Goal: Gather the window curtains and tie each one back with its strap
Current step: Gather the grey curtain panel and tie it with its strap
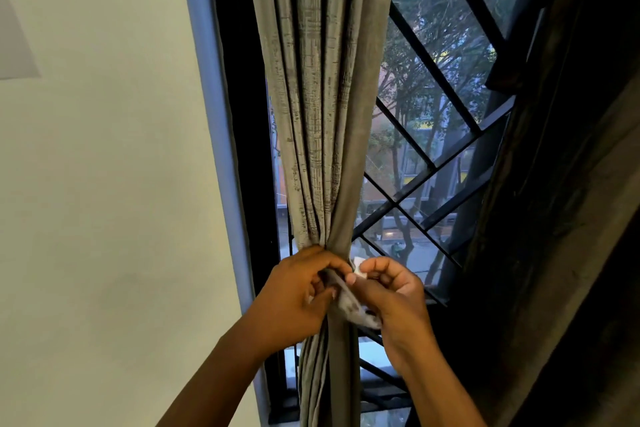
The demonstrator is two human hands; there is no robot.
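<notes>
The left hand [298, 291] clutched the bunched grey textured fabric curtain [322, 114]; the right hand [391, 291] pinched its pale grey fabric strap [349, 305].

Left hand [298, 295]: raised, fingers curled in a grip, forearm angled up from lower left. Right hand [391, 291]: raised alongside, thumb and forefinger pinching.

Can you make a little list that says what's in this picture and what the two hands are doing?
place: window with black diagonal metal bars
curtain: grey textured fabric curtain, gathered into one bunch
strap: grey fabric tie-back strap, across the bunch, not yet fastened
left hand: grips the bunched curtain and strap
right hand: pinches the strap's white end tab
other curtain: dark curtain at right, hanging loose
wall: pale wall at left
</notes>
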